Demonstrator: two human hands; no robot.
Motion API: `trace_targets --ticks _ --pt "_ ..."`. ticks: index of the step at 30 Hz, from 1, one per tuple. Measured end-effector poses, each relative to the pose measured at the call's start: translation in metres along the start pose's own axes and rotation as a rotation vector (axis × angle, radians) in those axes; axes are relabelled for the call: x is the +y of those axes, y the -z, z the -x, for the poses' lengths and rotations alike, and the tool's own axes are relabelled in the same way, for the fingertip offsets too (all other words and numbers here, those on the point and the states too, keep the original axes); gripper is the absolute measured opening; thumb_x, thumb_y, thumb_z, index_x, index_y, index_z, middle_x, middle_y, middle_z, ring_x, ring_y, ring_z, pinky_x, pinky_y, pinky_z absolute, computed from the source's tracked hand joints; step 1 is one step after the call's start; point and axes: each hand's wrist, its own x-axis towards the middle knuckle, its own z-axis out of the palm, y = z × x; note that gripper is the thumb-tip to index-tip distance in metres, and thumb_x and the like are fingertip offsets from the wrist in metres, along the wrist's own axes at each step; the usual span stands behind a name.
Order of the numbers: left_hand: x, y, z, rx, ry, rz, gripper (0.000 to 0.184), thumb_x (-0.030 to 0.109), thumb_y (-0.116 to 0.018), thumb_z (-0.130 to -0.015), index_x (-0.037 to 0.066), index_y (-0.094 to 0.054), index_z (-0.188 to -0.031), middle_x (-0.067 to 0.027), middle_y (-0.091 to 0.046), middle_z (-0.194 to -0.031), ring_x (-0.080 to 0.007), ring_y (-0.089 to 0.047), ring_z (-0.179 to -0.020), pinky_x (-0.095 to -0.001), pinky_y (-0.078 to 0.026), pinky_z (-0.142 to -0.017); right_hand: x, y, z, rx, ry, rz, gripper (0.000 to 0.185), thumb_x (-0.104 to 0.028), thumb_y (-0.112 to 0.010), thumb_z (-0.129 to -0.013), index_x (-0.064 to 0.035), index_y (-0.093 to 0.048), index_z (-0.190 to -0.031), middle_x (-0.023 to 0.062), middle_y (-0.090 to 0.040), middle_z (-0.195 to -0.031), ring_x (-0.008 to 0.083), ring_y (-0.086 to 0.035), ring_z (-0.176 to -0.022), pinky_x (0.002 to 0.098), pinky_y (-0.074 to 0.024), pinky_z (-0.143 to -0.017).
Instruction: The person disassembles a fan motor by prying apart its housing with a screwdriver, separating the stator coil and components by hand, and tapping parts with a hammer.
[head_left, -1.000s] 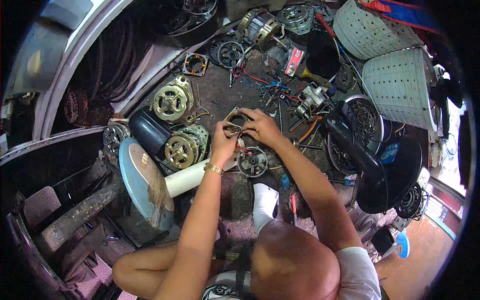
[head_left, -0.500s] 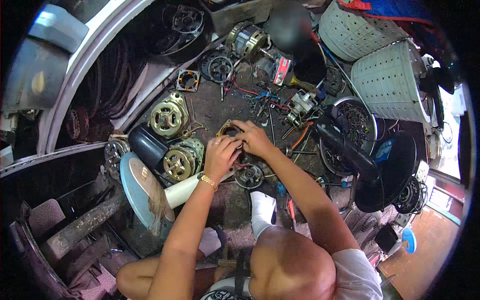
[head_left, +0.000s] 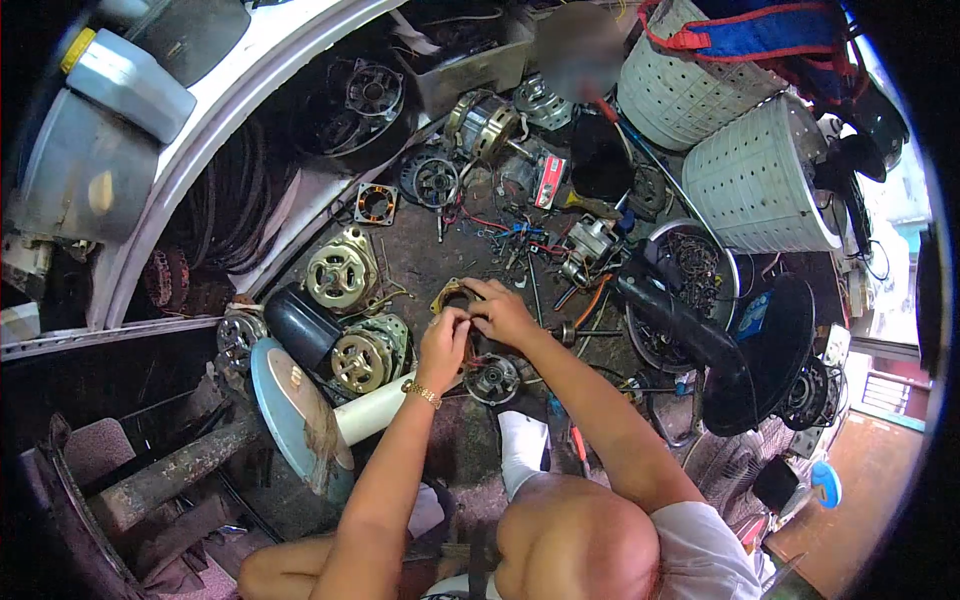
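My left hand (head_left: pixel 443 345) is closed, its fingertips pinched together at the near side of a motor stator (head_left: pixel 446 294). My right hand (head_left: pixel 503 316) curls over the stator's right side, and its fingers meet those of my left hand. Only the stator's yellowish upper left rim shows; the rest lies under my fingers. Whatever is pinched between the fingertips is too small to make out. Just below my hands, a round motor end cover (head_left: pixel 492 379) rests on the floor, with thin reddish wires near it.
Two brass-coloured motors (head_left: pixel 340 272) sit to the left, beside a white post with a blue round base (head_left: pixel 277 400). A metal bowl (head_left: pixel 738 290) of small parts and a black fan stand (head_left: pixel 700 320) are at right. Perforated white tubs (head_left: pixel 750 180) lie behind.
The camera view has shifted slightly. My left hand has gone from spread fingers over the stator to a tighter pinch near its lower edge. My right hand stays on the stator.
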Motion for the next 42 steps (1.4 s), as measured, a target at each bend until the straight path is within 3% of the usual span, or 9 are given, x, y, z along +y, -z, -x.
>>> trace_targets --ticks 4,8,12,16,20,26,31,37,42 --pt "0.021 0.008 -0.009 -0.019 -0.029 -0.583 0.022 0.019 -0.067 -0.080 0.005 -0.059 -0.095 -0.0153 -0.064 -0.079 -0.0340 -0.062 -0.074 -0.0424 -0.045 -0.069 0.002 -0.001 0.001 0.008 -0.016 -0.057 0.015 -0.017 -0.070 -0.068 -0.0122 -0.070 -0.083 0.0043 -0.051 -0.131 0.0279 -0.055 -0.103 0.0397 -0.0512 -0.081" --pt "0.009 0.005 -0.008 -0.004 0.018 -0.534 0.015 0.021 -0.071 -0.076 0.007 -0.068 -0.080 -0.0168 -0.066 -0.073 -0.0350 -0.063 -0.070 -0.0415 -0.048 -0.066 0.003 -0.004 0.006 0.050 -0.035 -0.070 0.017 -0.018 -0.071 -0.068 -0.0127 -0.071 -0.084 0.0049 -0.051 -0.131 0.0291 -0.053 -0.106 0.0400 -0.0504 -0.083" --pt "0.016 0.000 -0.010 0.036 0.371 -0.355 0.016 0.021 -0.071 -0.074 0.007 -0.069 -0.080 -0.0116 -0.068 -0.070 -0.0270 -0.066 -0.063 -0.0365 -0.048 -0.058 0.001 -0.011 0.011 0.125 -0.062 -0.066 0.016 -0.019 -0.071 -0.067 -0.0135 -0.071 -0.082 0.0044 -0.053 -0.127 0.0307 -0.051 -0.108 0.0401 -0.0504 -0.082" --pt "0.019 -0.008 -0.009 -0.004 0.319 -0.519 0.015 0.021 -0.071 -0.073 0.010 -0.069 -0.083 -0.0084 -0.068 -0.075 -0.0270 -0.065 -0.069 -0.0394 -0.047 -0.065 -0.007 -0.016 0.018 0.158 -0.159 -0.090 0.016 -0.018 -0.072 -0.066 -0.0145 -0.072 -0.082 0.0048 -0.054 -0.125 0.0297 -0.050 -0.108 0.0394 -0.0507 -0.081" --pt "0.047 -0.006 -0.007 0.018 0.126 -0.885 0.023 0.017 -0.076 -0.065 0.016 -0.066 -0.086 -0.0015 -0.055 -0.101 -0.0252 -0.052 -0.099 -0.0454 -0.036 -0.080 -0.004 -0.020 0.020 0.213 -0.156 -0.094 0.015 -0.018 -0.072 -0.067 -0.0149 -0.071 -0.081 0.0059 -0.054 -0.125 0.0290 -0.050 -0.107 0.0399 -0.0509 -0.080" --pt "0.032 -0.008 -0.009 -0.086 -0.048 -0.951 0.017 0.013 -0.075 -0.066 0.014 -0.064 -0.080 -0.0011 -0.058 -0.096 -0.0256 -0.053 -0.097 -0.0447 -0.037 -0.079 -0.004 -0.019 0.022 0.199 -0.168 -0.128 0.017 -0.013 -0.072 -0.066 -0.0124 -0.071 -0.083 0.0074 -0.054 -0.125 0.0308 -0.050 -0.106 0.0391 -0.0493 -0.083" --pt "0.030 -0.003 -0.009 -0.076 -0.179 -0.935 0.019 0.008 -0.072 -0.065 0.011 -0.063 -0.083 -0.0039 -0.060 -0.093 -0.0280 -0.053 -0.094 -0.0426 -0.037 -0.076 -0.016 -0.010 0.045 0.232 -0.117 -0.189 0.034 -0.009 -0.067 -0.070 -0.0127 -0.068 -0.104 0.0161 -0.050 -0.128 0.0356 -0.046 -0.112 0.0422 -0.0413 -0.096" --pt "0.017 -0.008 -0.009 -0.024 -0.274 -0.932 0.012 0.014 -0.070 -0.068 0.011 -0.062 -0.076 -0.0039 -0.058 -0.087 -0.0274 -0.052 -0.088 -0.0425 -0.037 -0.073 -0.042 0.013 0.120 0.343 -0.289 -0.245 0.023 -0.006 -0.065 -0.075 -0.0072 -0.067 -0.098 0.0094 -0.060 -0.106 0.0300 -0.055 -0.096 0.0378 -0.0466 -0.084" --pt "0.015 -0.008 -0.010 -0.042 -0.233 -0.913 0.011 0.016 -0.070 -0.070 0.012 -0.062 -0.077 -0.0036 -0.058 -0.088 -0.0284 -0.052 -0.090 -0.0437 -0.037 -0.072 -0.047 0.014 0.167 0.379 -0.452 -0.290 0.015 -0.005 -0.064 -0.078 -0.0050 -0.066 -0.093 0.0114 -0.061 -0.093 0.0323 -0.058 -0.089 0.0386 -0.0480 -0.078"
